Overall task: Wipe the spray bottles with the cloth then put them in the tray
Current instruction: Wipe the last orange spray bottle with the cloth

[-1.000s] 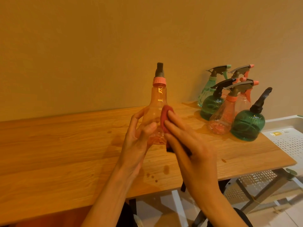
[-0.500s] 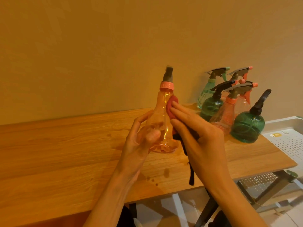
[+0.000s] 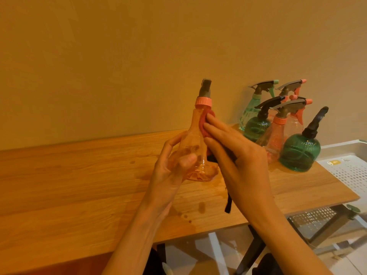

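Observation:
A clear orange spray bottle (image 3: 195, 135) with a pink collar and grey nozzle is held upright just above the wooden table (image 3: 79, 175). My left hand (image 3: 170, 167) grips its lower body, thumb in front. My right hand (image 3: 236, 155) presses a red cloth (image 3: 204, 124) with straight fingers against the bottle's neck on its right side; a dark strip of the cloth hangs down under that hand. Several more spray bottles (image 3: 278, 124), green, teal and orange, stand in a cluster at the table's back right corner. A white perforated tray (image 3: 349, 167) sits beyond the table's right end.
A plain wall rises right behind the table. Small wet spots (image 3: 200, 207) dot the wood near the front edge. Under the right end are dark table legs and a white perforated shelf (image 3: 311, 217).
My right hand has slid the cloth up the bottle from its body to the neck. The bottle has moved slightly right and tilted a little in my left hand.

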Action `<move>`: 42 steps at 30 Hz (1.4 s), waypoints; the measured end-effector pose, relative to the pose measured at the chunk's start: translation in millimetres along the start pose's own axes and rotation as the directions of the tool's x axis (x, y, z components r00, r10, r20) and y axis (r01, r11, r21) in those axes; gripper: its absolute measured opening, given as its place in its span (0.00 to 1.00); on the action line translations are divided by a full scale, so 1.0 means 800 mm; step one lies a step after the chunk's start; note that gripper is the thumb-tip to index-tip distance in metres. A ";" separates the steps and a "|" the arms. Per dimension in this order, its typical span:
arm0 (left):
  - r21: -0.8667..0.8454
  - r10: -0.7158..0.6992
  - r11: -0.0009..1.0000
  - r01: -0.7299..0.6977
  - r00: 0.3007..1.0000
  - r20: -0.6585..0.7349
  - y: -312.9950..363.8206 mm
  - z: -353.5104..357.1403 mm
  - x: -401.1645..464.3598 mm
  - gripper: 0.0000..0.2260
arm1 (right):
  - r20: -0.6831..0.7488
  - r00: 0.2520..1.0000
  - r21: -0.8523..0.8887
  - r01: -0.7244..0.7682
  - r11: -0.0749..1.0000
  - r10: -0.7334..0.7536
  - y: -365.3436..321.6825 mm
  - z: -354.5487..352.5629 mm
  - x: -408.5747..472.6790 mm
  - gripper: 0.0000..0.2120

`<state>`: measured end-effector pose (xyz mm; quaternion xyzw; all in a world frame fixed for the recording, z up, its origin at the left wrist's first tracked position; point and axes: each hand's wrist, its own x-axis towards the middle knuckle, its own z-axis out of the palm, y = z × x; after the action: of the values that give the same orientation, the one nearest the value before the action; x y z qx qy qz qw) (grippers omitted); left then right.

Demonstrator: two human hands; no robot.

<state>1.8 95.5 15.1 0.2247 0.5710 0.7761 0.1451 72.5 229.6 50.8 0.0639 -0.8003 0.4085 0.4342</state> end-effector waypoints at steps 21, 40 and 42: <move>-0.040 -0.104 0.994 0.103 0.994 -0.022 0.014 0.000 -0.001 0.50 | 0.034 0.999 0.152 -0.017 0.988 0.011 -0.005 0.015 -0.078 0.18; -0.111 -0.101 0.989 0.096 0.994 -0.042 0.012 0.001 -0.002 0.32 | -0.025 1.000 0.058 -0.003 0.998 0.005 -0.006 0.010 -0.041 0.19; -0.123 -0.104 0.988 0.097 0.993 -0.049 0.010 -0.003 -0.002 0.36 | 0.016 1.000 0.048 -0.006 0.999 0.005 -0.003 0.012 -0.067 0.19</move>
<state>2.2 90.4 22.2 0.1651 0.5378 0.8066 0.1816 100.0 207.7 9.2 0.0756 -0.7940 0.4282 0.4249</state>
